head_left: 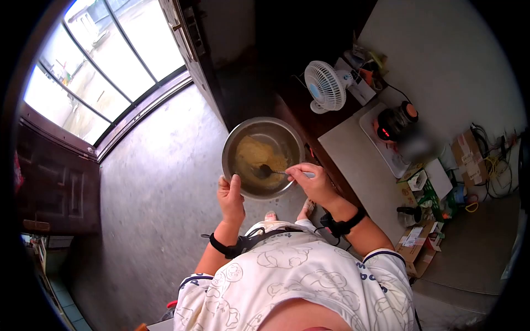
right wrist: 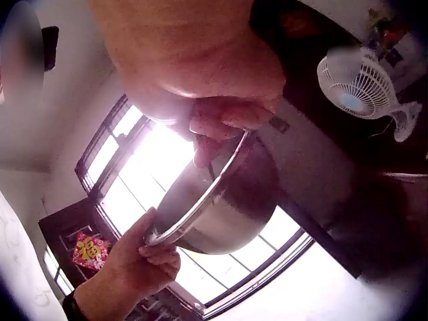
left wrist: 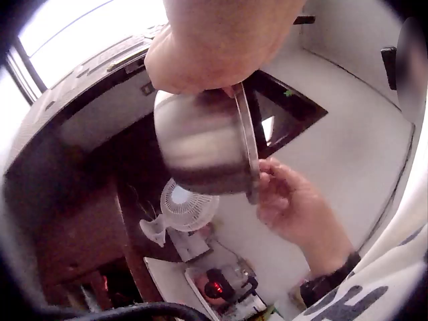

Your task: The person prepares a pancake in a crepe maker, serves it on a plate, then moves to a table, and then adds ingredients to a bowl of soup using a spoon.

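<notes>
A wide steel bowl [head_left: 227, 144] is held up in front of the person's body, above the floor. Inside lies a yellowish, lumpy dough-like mass [head_left: 253, 150]. My left hand [head_left: 231, 194] grips the near left rim, thumb over the edge, as the right wrist view also shows with the hand [right wrist: 139, 262] at the rim. In my right hand [head_left: 314, 183] is a metal spoon [head_left: 266, 170], its handle pinched between thumb and fingers, its dark bowl end down at the mass. The left wrist view shows the steel bowl [left wrist: 200, 144] from its side, the right hand [left wrist: 294, 210] beside its rim.
At the right, a white fan [head_left: 326, 87] stands on a dark cabinet. A pale counter [head_left: 353, 149] bears a tray with a red-lit appliance [head_left: 389, 128], cardboard boxes [head_left: 417, 243] and cables. Grey floor [head_left: 160, 176] spreads leftward to a barred window and a dark door [head_left: 55, 187].
</notes>
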`<state>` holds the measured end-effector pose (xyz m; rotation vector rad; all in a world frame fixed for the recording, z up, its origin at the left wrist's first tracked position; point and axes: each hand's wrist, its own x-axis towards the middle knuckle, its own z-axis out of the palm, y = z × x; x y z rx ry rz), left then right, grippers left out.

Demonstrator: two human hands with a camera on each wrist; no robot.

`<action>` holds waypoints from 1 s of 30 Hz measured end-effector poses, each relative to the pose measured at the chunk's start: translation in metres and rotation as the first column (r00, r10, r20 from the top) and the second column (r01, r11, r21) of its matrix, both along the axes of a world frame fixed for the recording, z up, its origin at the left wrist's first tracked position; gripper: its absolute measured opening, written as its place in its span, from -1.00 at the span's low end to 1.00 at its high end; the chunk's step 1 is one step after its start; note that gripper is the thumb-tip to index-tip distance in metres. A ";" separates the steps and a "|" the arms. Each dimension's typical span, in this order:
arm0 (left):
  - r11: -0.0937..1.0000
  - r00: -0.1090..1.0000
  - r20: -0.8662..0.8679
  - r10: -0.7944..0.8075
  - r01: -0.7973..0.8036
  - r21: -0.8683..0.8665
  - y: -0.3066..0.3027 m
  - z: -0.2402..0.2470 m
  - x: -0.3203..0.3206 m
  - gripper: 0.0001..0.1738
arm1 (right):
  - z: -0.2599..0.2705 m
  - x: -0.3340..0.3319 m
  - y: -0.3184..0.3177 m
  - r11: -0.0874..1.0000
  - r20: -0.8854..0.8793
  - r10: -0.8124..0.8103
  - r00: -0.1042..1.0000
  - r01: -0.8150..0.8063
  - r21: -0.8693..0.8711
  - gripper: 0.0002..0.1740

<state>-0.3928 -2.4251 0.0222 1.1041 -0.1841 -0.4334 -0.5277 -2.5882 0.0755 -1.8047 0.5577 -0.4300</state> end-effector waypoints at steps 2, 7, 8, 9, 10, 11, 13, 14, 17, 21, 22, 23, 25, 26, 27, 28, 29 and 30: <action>1.000 1.000 -0.003 -0.007 0.007 0.007 0.005 0.001 0.003 -0.87 | -0.004 -0.006 -0.010 0.999 0.001 -0.007 1.000 0.007 -0.042 -0.81; 0.999 1.000 0.006 -0.003 0.003 0.032 0.001 0.002 0.004 -0.89 | 0.016 0.002 -0.005 0.973 0.088 0.016 0.996 0.005 -0.229 -0.84; 0.999 1.000 0.003 -0.007 0.007 0.034 -0.001 0.001 0.003 -0.86 | 0.015 0.006 0.002 0.973 0.087 0.010 0.996 0.010 -0.229 -0.84; 0.999 1.000 0.002 -0.007 0.007 0.035 -0.004 0.001 0.001 -0.83 | 0.013 0.012 0.011 0.977 0.117 0.042 0.992 -0.016 -0.213 -0.85; 0.999 1.000 0.002 -0.007 0.007 0.035 -0.005 0.002 -0.001 -0.83 | 0.012 0.015 0.018 0.979 0.147 0.076 0.986 -0.046 -0.197 -0.86; 0.999 1.000 0.000 -0.005 0.005 0.053 -0.007 0.005 -0.003 -0.83 | 0.010 0.016 0.021 0.979 0.148 0.074 0.986 -0.044 -0.198 -0.86; 0.997 1.000 -0.003 0.001 0.000 0.072 -0.006 0.006 -0.004 -0.83 | 0.003 0.016 0.026 0.967 0.153 0.052 0.987 -0.011 -0.256 -0.86; 1.000 1.000 0.000 0.021 -0.021 0.022 -0.005 0.002 -0.002 -0.83 | -0.009 0.007 0.019 0.991 0.120 0.000 0.993 0.016 -0.135 -0.85; 0.999 0.999 0.003 0.039 -0.039 -0.031 -0.002 -0.003 0.002 -0.83 | -0.008 -0.006 0.005 0.995 0.064 -0.007 0.998 0.013 -0.098 -0.84; 0.999 1.000 0.020 0.002 -0.002 0.042 -0.005 0.009 -0.003 -0.85 | 0.019 0.003 0.008 0.990 0.085 -0.028 0.996 0.039 -0.132 -0.83; 0.999 1.000 0.025 -0.009 0.008 0.042 -0.007 0.012 -0.006 -0.85 | 0.020 0.010 0.010 0.990 0.089 -0.038 0.995 0.050 -0.132 -0.83; 0.999 1.000 0.023 -0.019 0.018 0.052 -0.008 0.013 -0.009 -0.85 | 0.021 0.019 0.012 0.984 0.130 -0.026 0.991 0.049 -0.174 -0.83; 0.997 0.999 0.034 -0.036 0.034 0.065 -0.009 0.015 -0.010 -0.85 | 0.021 0.025 0.014 0.976 0.182 -0.020 0.983 0.058 -0.211 -0.82; 0.998 0.999 0.030 -0.037 0.035 0.059 -0.009 0.014 -0.013 -0.86 | 0.019 0.025 0.014 0.972 0.167 -0.028 0.986 0.065 -0.224 -0.82; 0.998 0.999 0.030 -0.035 0.034 0.053 -0.009 0.014 -0.012 -0.86 | 0.016 0.028 0.014 0.969 0.156 -0.034 0.987 0.071 -0.236 -0.81; 1.000 0.999 0.053 0.010 -0.011 0.011 -0.009 0.011 -0.009 -0.86 | 0.012 0.027 0.012 0.969 0.158 -0.025 0.987 0.062 -0.239 -0.81; 1.000 0.999 0.053 0.010 -0.011 0.011 -0.008 0.008 -0.006 -0.86 | 0.007 0.019 0.011 0.987 0.151 -0.038 0.988 0.061 -0.149 -0.82; 1.000 0.999 0.045 0.018 -0.019 0.013 -0.006 0.005 -0.003 -0.86 | 0.003 0.012 0.008 0.997 0.142 -0.046 0.989 0.054 -0.059 -0.83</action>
